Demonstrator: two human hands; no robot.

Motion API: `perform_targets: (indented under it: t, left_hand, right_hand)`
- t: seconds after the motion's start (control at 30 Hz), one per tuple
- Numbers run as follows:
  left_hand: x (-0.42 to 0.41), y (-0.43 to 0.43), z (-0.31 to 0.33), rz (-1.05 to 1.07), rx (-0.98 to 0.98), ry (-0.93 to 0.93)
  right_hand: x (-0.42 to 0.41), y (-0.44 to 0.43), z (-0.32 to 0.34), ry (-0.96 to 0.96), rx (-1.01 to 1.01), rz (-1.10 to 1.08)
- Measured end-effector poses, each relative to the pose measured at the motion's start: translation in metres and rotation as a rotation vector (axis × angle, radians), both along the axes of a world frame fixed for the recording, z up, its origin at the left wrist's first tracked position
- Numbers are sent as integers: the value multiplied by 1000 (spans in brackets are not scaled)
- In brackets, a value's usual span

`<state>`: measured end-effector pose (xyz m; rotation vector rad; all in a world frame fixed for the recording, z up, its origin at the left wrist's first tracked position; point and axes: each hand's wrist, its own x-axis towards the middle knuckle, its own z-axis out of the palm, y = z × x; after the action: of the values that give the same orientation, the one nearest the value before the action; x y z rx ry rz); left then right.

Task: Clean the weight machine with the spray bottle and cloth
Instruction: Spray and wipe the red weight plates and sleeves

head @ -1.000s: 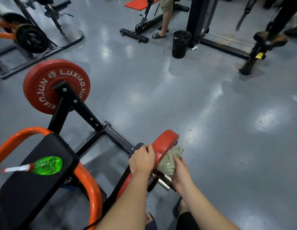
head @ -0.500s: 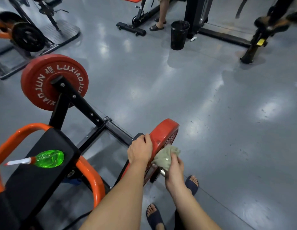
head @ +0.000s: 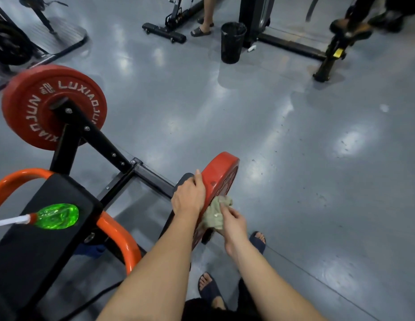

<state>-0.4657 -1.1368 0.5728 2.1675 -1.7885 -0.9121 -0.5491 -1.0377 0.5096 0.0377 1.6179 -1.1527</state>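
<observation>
My right hand (head: 232, 222) has its fingers curled round the bunched cloth (head: 214, 215) and presses it against the outer face of the near red plate (head: 219, 172). A second ago the cloth sat high on that face. Now it is lower, close to the plate's middle, and my fingers lie across it rather than under it. My left hand (head: 189, 198) grips the rim of the same plate from the other side, fingers hooked over the edge, as it did before.

Left of the plate, the black frame bar (head: 104, 144) runs up to the far red plate (head: 39, 107). Further left of the near plate, the green spray bottle (head: 55, 216) lies on its side on the black pad (head: 39, 251), in the same spot as earlier, with the orange tube (head: 118, 232) curving round the pad. Well beyond the plate a black bin (head: 232, 42) stands on the grey floor (head: 317, 181).
</observation>
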Motion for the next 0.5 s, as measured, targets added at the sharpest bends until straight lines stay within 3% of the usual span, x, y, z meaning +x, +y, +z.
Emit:
perform_targets:
  t: [0.13, 0.33, 0.5]
  left_hand:
    - [10, 11, -1, 0, -10, 56]
    - [33, 27, -21, 35, -13, 129]
    - [55, 49, -39, 121, -34, 218]
  right_hand:
    - [-14, -21, 33, 35, -210, -173]
    - [6, -11, 21, 180, -118, 53]
    - [27, 28, 7, -164, 107, 48]
